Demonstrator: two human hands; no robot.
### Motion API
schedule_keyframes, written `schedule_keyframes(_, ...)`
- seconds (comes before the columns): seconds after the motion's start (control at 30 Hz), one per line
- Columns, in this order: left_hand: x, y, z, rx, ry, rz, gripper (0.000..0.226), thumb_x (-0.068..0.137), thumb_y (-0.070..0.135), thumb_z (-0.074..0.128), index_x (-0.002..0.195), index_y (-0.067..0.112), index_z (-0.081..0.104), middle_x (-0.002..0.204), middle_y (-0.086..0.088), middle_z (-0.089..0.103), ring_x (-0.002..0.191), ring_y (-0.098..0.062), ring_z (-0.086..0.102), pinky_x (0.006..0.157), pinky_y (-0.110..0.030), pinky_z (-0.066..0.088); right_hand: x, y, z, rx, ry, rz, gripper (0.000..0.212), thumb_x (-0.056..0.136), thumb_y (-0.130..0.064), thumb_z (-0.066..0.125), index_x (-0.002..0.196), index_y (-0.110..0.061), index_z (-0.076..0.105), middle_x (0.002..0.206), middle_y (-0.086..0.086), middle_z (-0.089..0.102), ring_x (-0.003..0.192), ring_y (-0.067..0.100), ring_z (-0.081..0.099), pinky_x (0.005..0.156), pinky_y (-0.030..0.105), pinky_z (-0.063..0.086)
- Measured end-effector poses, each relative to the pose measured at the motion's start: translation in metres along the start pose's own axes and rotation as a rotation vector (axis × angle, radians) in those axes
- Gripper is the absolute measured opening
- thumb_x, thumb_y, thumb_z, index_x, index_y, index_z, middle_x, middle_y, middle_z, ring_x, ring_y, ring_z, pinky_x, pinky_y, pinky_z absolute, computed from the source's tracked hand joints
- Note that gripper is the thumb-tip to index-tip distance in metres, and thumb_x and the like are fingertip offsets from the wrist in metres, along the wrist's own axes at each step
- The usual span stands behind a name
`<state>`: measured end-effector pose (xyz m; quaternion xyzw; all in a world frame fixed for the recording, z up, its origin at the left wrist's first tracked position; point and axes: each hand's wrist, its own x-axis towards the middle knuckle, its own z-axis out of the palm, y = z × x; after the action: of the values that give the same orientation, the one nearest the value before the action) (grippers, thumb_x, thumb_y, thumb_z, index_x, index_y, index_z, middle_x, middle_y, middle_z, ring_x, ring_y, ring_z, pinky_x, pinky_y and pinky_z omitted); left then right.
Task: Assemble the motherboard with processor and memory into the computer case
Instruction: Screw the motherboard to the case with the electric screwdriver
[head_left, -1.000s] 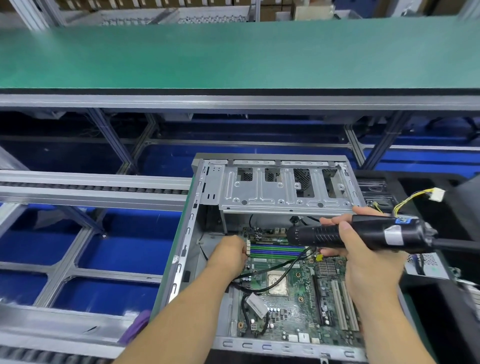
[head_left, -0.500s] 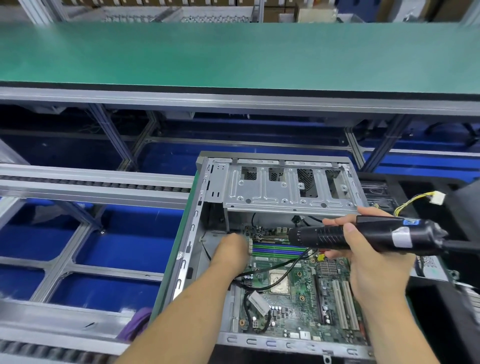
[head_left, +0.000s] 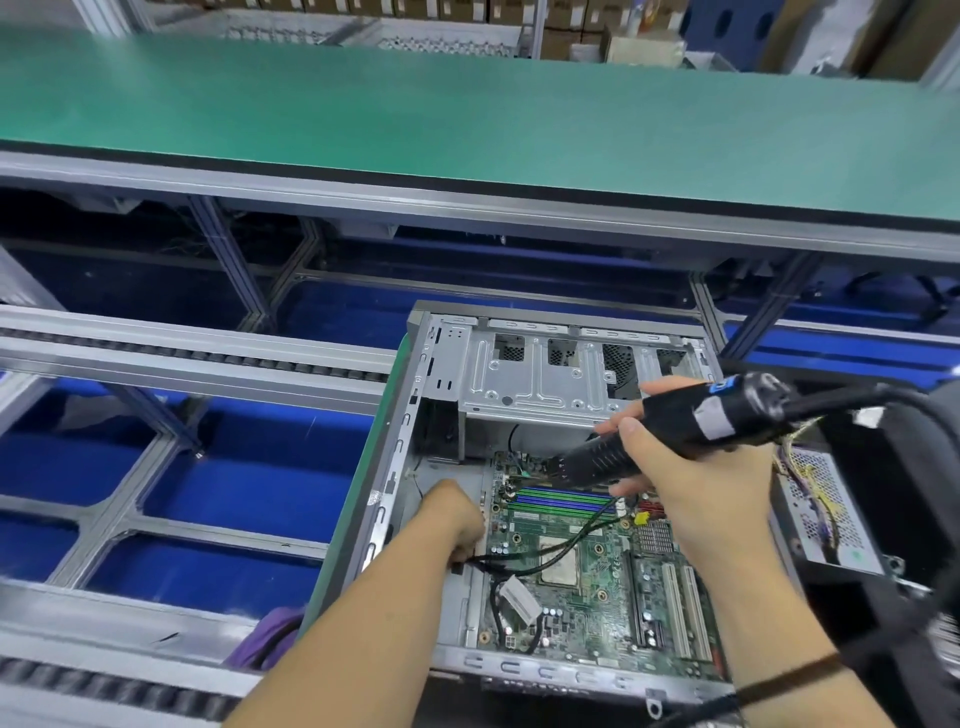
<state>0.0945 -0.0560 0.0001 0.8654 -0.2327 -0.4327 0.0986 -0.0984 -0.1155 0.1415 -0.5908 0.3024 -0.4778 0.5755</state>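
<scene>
One right hand (head_left: 691, 483) grips electric screwdriver (head_left: 670, 431), tip slanting down-left toward motherboard (head_left: 587, 582).

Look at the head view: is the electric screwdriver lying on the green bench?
No. The right hand grips the electric screwdriver in the air above the motherboard, its tip pointing down toward the memory slots.

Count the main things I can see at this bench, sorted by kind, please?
Hands: 2, the left hand and the right hand
Electric screwdriver: 1
Computer case: 1
Motherboard: 1
White expansion slots: 2
Power supply box beside the case: 1
Total: 8
</scene>
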Motion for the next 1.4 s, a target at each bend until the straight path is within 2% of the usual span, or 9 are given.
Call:
schedule_keyframes(0.17,0.009,-0.002,0.006,-0.03,-0.007,0.003,0.021,0.09,0.015,0.069,0.105,0.002,0.062,0.112,-0.016,0.07,0.107,-0.029,0.068,0.08,-0.032,0.056,0.001,0.004,0.006,-0.033,-0.02,0.027,0.028,0.066,-0.035,0.08,0.093,-0.034,0.073,0.084,0.009,0.074,0.073,0.032,0.075,0.047,0.037,0.058)
schedule_keyframes(0.3,0.009,0.0,0.006,-0.034,0.02,0.03,0.027,0.087,0.029,0.075,0.092,0.011,0.055,0.087,-0.007,0.064,0.101,-0.025,0.07,0.053,-0.022,0.045,0.0,0.002,0.009,-0.053,-0.02,0.03,0.028,0.065,-0.036,0.08,0.092,-0.034,0.074,0.085,0.009,0.074,0.076,0.032,0.075,0.047,0.036,0.058)
schedule_keyframes(0.47,0.011,0.003,0.009,-0.03,-0.014,0.033,0.022,0.087,0.019,0.073,0.093,0.01,0.054,0.088,-0.011,0.068,0.097,-0.023,0.07,0.041,-0.022,0.042,0.001,-0.007,0.015,-0.084,-0.044,-0.008,0.026,0.067,-0.034,0.079,0.092,-0.034,0.073,0.083,0.009,0.073,0.069,0.033,0.073,0.046,0.038,0.058)
schedule_keyframes(0.7,0.007,0.002,0.007,0.049,0.029,0.093,0.027,0.088,0.018,0.072,0.107,0.006,0.057,0.111,-0.013,0.069,0.102,-0.025,0.068,0.065,-0.026,0.05,0.009,-0.012,0.032,-0.158,-0.108,-0.035,0.03,0.077,-0.01,0.078,0.086,-0.038,0.074,0.082,0.01,0.072,0.075,0.033,0.074,0.044,0.036,0.057)
schedule_keyframes(0.83,-0.003,0.008,-0.007,-0.113,0.226,0.328,0.034,0.084,0.006,0.07,0.114,0.016,0.057,0.107,-0.002,0.064,0.094,-0.02,0.062,0.075,-0.029,0.052,0.011,-0.016,0.026,-0.079,-0.043,-0.016,0.025,0.073,-0.014,0.078,0.085,-0.036,0.075,0.083,0.009,0.074,0.079,0.033,0.076,0.045,0.033,0.057)
schedule_keyframes(0.93,-0.018,0.011,-0.016,-0.101,0.215,0.597,0.055,0.078,0.021,0.083,0.122,0.031,0.052,0.098,0.012,0.053,0.086,-0.012,0.057,0.069,-0.026,0.047,0.012,-0.021,0.018,-0.064,-0.011,-0.026,0.027,0.077,-0.009,0.077,0.085,-0.035,0.075,0.081,0.008,0.075,0.079,0.032,0.076,0.043,0.031,0.055)
schedule_keyframes(1.07,-0.019,0.01,-0.013,-0.024,0.158,0.597,0.066,0.076,0.034,0.084,0.134,0.029,0.053,0.113,0.003,0.057,0.09,-0.014,0.055,0.074,-0.024,0.044,0.011,-0.023,0.01,-0.048,0.006,-0.046,0.034,0.084,0.001,0.075,0.087,-0.033,0.075,0.081,0.007,0.075,0.081,0.033,0.077,0.042,0.031,0.056)
schedule_keyframes(1.2,-0.02,0.01,-0.01,-0.011,0.22,0.589,0.051,0.081,0.028,0.08,0.128,0.021,0.061,0.095,0.006,0.058,0.079,-0.008,0.055,0.068,-0.015,0.041,0.008,-0.022,0.009,-0.011,0.024,-0.041,0.027,0.079,-0.007,0.076,0.088,-0.032,0.074,0.08,0.008,0.073,0.081,0.037,0.076,0.043,0.034,0.056)
schedule_keyframes(1.4,-0.024,0.012,-0.009,0.059,0.303,0.591,0.022,0.086,0.022,0.075,0.105,0.014,0.07,0.087,0.0,0.067,0.081,-0.018,0.063,0.072,-0.026,0.051,0.006,-0.022,0.008,-0.003,0.014,-0.036,0.034,0.083,0.002,0.076,0.087,-0.031,0.074,0.08,0.008,0.072,0.08,0.039,0.074,0.044,0.035,0.056)
